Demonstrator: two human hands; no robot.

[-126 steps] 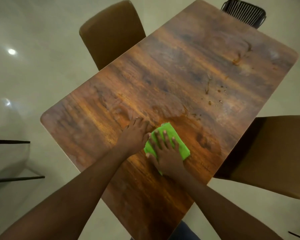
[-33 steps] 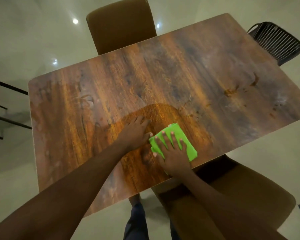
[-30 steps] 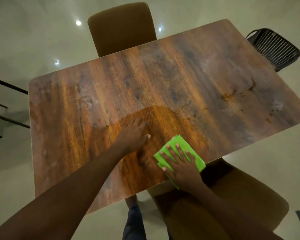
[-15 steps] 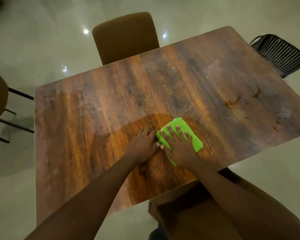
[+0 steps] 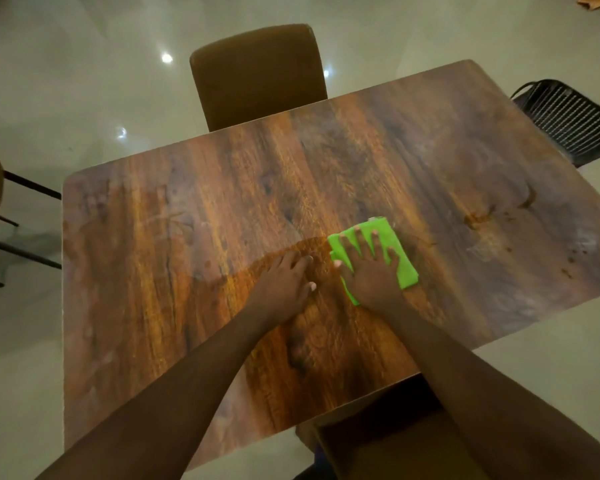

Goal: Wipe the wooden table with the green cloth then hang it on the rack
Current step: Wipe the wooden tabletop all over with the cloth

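The green cloth (image 5: 404,268) lies folded flat near the middle of the wooden table (image 5: 222,209). My right hand (image 5: 371,271) presses down on it with fingers spread, covering most of it. My left hand (image 5: 284,285) rests flat on the bare wood just left of the cloth, holding nothing. A darker, damp-looking patch of wood surrounds both hands. Brown stains and specks mark the tabletop toward its right end (image 5: 482,220). No rack is in view.
A brown upholstered chair (image 5: 257,74) stands at the far side. Another brown chair (image 5: 395,445) sits below the near edge. A black wire chair (image 5: 568,119) is at the right end and a chair with dark legs (image 5: 0,216) at the left. Pale glossy floor surrounds the table.
My right hand has pushed the cloth away from the near edge toward the table's middle and slightly right. My left hand stayed flat on the wood beside it.
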